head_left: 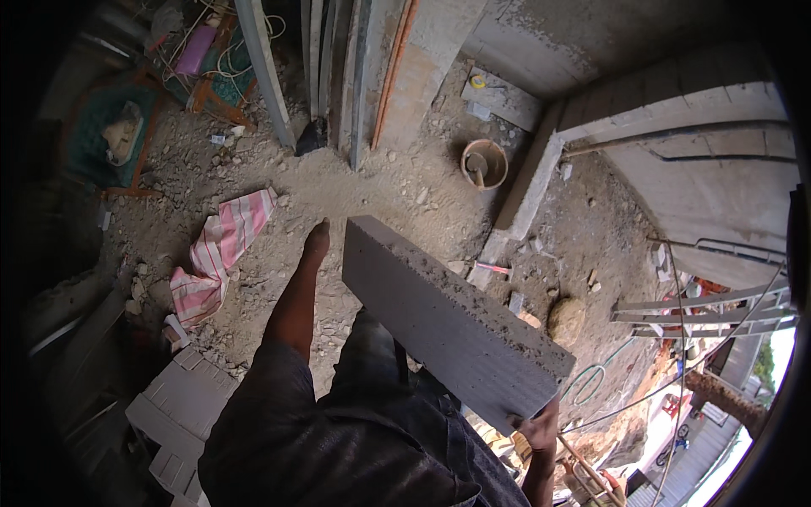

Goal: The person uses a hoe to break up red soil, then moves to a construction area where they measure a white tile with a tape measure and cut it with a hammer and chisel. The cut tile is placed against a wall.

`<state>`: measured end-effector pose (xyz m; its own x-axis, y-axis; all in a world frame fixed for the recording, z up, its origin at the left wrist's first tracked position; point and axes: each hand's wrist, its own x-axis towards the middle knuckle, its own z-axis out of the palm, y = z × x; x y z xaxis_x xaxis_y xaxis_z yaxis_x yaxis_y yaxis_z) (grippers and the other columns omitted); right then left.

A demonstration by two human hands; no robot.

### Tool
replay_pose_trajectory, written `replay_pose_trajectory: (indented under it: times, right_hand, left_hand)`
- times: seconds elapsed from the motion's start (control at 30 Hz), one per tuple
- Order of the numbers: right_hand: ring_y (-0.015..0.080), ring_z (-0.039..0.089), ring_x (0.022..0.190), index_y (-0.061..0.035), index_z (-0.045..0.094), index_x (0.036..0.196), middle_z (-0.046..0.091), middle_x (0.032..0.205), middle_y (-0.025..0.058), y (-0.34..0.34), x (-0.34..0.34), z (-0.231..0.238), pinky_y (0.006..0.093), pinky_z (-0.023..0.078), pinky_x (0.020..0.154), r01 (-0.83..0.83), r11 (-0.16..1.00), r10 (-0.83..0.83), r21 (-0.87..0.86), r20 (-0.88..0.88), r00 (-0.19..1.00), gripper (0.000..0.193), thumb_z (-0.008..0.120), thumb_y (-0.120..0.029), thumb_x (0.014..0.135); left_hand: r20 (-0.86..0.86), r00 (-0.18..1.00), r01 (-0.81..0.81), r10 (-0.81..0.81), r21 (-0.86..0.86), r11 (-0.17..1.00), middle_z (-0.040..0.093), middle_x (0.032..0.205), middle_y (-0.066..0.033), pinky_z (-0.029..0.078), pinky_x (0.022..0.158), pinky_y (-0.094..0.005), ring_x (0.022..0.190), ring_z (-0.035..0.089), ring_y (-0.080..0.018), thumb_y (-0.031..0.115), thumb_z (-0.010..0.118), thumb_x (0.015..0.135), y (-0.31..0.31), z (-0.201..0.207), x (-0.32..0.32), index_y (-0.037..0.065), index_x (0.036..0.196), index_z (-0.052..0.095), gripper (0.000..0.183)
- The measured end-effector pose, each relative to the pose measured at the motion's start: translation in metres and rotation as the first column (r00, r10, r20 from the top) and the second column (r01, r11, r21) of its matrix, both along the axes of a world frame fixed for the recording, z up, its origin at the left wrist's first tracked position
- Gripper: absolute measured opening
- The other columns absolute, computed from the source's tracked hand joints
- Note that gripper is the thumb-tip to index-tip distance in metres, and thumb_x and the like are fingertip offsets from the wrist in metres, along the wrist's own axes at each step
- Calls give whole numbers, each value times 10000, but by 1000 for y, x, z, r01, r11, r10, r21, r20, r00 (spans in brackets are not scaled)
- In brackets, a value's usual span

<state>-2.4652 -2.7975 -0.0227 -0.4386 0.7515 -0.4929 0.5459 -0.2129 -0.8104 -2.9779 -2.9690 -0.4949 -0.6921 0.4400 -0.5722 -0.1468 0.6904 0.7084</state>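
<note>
A long grey lightweight concrete block hangs tilted in front of my body, its left end farther away. One broad face is finely ridged; the narrow edge is rough and pitted. My right hand grips the block's near right end, with some fingers hidden behind it. Just left of the block's far end, my left hand is stretched out, apart from the block, with a fingertip pointing away from me. Nothing shows in it, though part of its fingers is hidden.
Rubble covers the floor. A pink-and-white striped sack lies left, above stacked grey blocks. A bucket stands beyond, near a low wall. A red-handled tool and a rounded stone lie right. Metal posts rise ahead.
</note>
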Motion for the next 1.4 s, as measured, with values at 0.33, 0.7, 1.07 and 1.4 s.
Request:
replay_pose_trajectory:
  times: [0.33,0.7,1.07,1.4]
  right_hand:
    - [226,471,1313,-50,446,1459,514,1435,72,215,-14,-332,377,326,1138,246,874,-290,-419,-44,956,709,530,-565,979]
    - [215,474,1326,-30,461,1460,527,1445,72,322,-110,-692,346,301,1156,230,807,-212,-544,98,972,802,537,-642,946]
    - [236,443,1364,-41,307,1541,455,1507,104,282,-243,-786,354,334,1133,409,661,-621,-629,-153,768,742,303,-596,1048]
    - [279,687,1054,-61,662,1192,703,1135,201,270,-317,-745,384,532,867,-341,932,352,-126,80,933,457,593,-461,980]
  left_hand:
    - [826,494,-589,272,88,804,598,1330,-100,446,1026,-473,1202,561,-288,812,358,904,-49,57,7,101,1396,536,882]
    - [694,486,-731,531,-10,682,558,1397,-61,389,1086,-450,1293,497,-284,801,358,915,-4,-223,29,126,1426,507,860]
    - [-73,647,-702,759,329,631,439,1493,-149,375,1106,-462,1329,470,-276,562,444,1024,43,-40,-39,8,1542,260,780]
    - [-575,589,353,-568,-449,821,392,1383,-252,404,1032,-524,1300,428,-389,460,811,779,148,100,-14,-45,1431,310,965]
